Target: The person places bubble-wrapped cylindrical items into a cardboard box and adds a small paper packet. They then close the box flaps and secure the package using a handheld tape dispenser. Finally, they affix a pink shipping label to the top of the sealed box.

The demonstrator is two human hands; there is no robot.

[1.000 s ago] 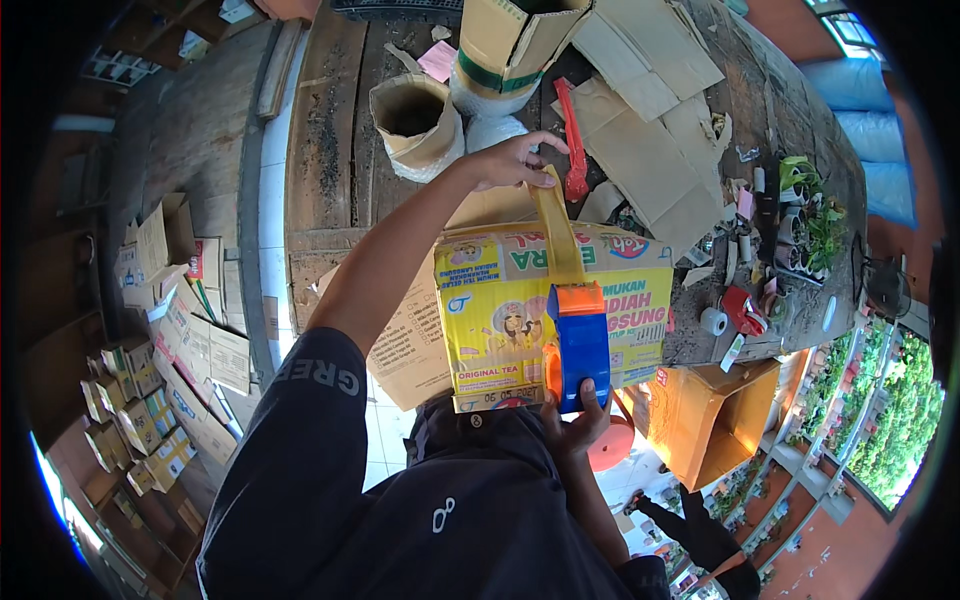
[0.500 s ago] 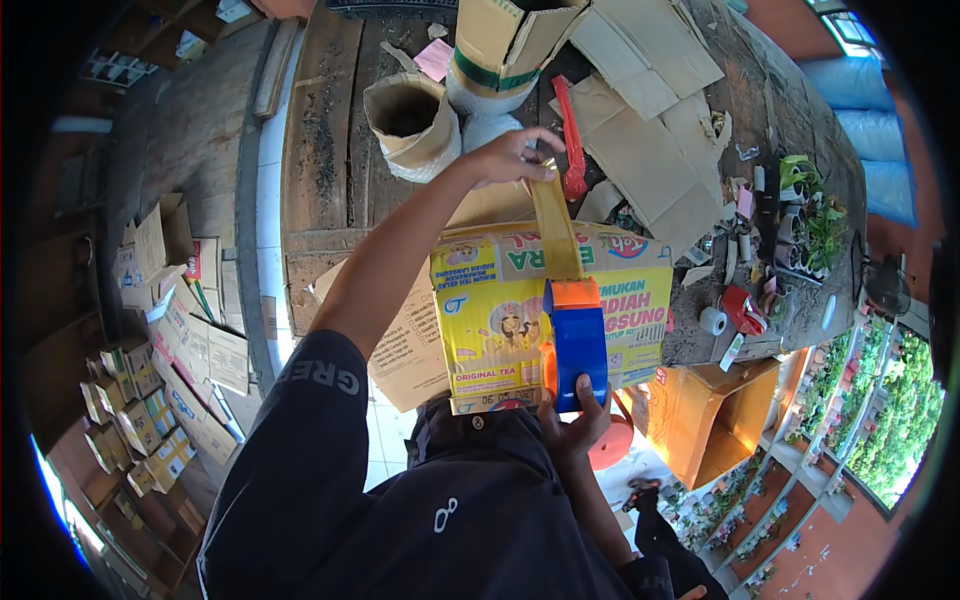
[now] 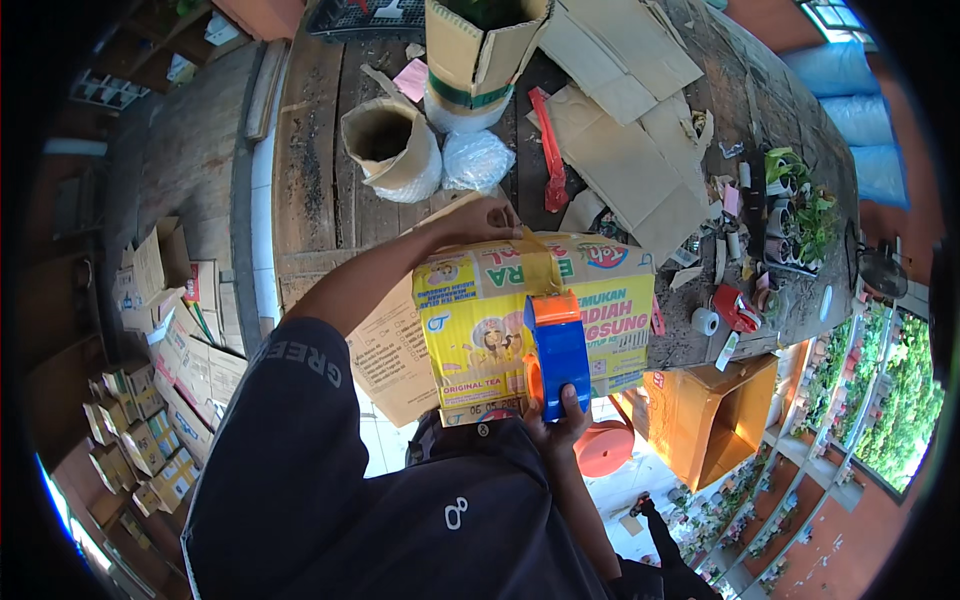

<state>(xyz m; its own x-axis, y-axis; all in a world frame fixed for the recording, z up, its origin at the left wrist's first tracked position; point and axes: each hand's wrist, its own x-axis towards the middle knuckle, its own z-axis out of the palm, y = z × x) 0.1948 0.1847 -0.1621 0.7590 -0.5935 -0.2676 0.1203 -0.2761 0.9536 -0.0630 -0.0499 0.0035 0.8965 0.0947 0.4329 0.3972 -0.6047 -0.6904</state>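
The right hand (image 3: 560, 426) has its fingers curled around a blue tape dispenser (image 3: 564, 355), and a yellow box (image 3: 465, 335) sits just ahead of them. Brown tape (image 3: 541, 268) runs on to the left hand (image 3: 484, 222), whose fingers pinch its end. Past those fingers sit a bubble-wrapped bundle (image 3: 477, 160) and a red strip (image 3: 549, 150).

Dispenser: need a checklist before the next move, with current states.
1. Dispenser gripped by right hand: ok.
2. Tape drawn out of the dispenser, over the box: ok.
3. Left hand at the tape's far end: ok, fingers right beside it.
4. Left fingers' pinch on the tape: cannot tell, too small.
5. Tape stuck flat to the box: cannot tell from above.
6. Red item apart from tape and left hand: ok, lies beyond them on the table.
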